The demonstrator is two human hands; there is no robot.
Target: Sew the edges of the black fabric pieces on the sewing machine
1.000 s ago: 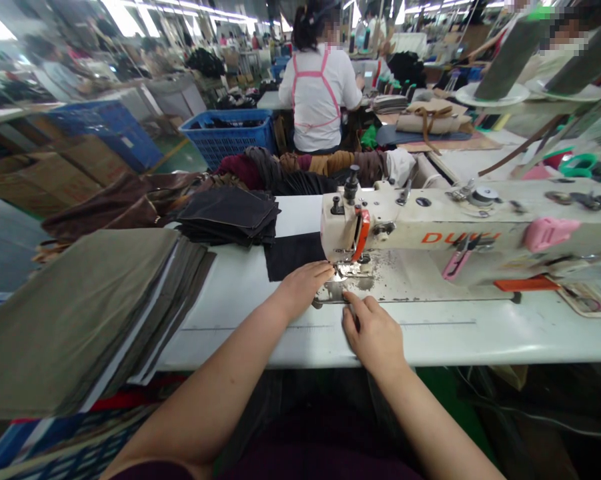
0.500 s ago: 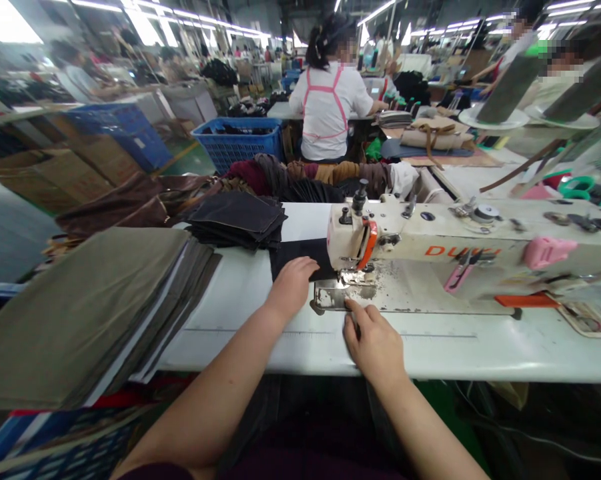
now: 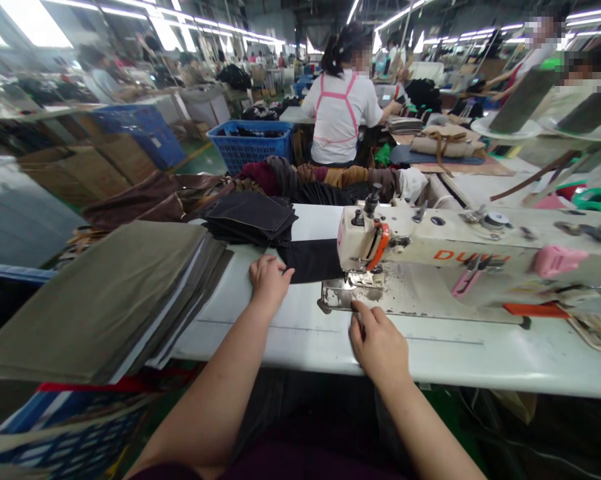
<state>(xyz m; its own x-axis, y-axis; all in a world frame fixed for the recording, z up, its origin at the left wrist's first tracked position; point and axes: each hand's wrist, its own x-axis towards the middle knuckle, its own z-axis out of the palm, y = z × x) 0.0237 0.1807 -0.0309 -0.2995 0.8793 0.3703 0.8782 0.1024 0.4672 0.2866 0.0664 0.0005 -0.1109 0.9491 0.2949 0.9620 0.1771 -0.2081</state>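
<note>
A black fabric piece (image 3: 310,260) lies flat on the sewing table, its right end running under the head of a white sewing machine (image 3: 425,240). My left hand (image 3: 270,281) rests at the left edge of this piece, thumb on its near corner and bent fingers apart from the thumb. Beside the metal needle plate (image 3: 337,293), my right hand (image 3: 383,343) lies with the index fingertip on the plate's front edge, holding nothing visible. Behind my left hand sits a stack of black fabric pieces (image 3: 250,217).
A tall stack of olive fabric panels (image 3: 95,293) covers the table's left end. Pink thread snips (image 3: 465,280) hang on the machine. Thread cones (image 3: 523,103) stand at the right. Beyond the table are a blue basket (image 3: 253,143) and a seated co-worker (image 3: 337,113).
My left hand has slid left from on top of the black fabric to its left edge. My right hand stays at the plate. The view has shifted slightly left.
</note>
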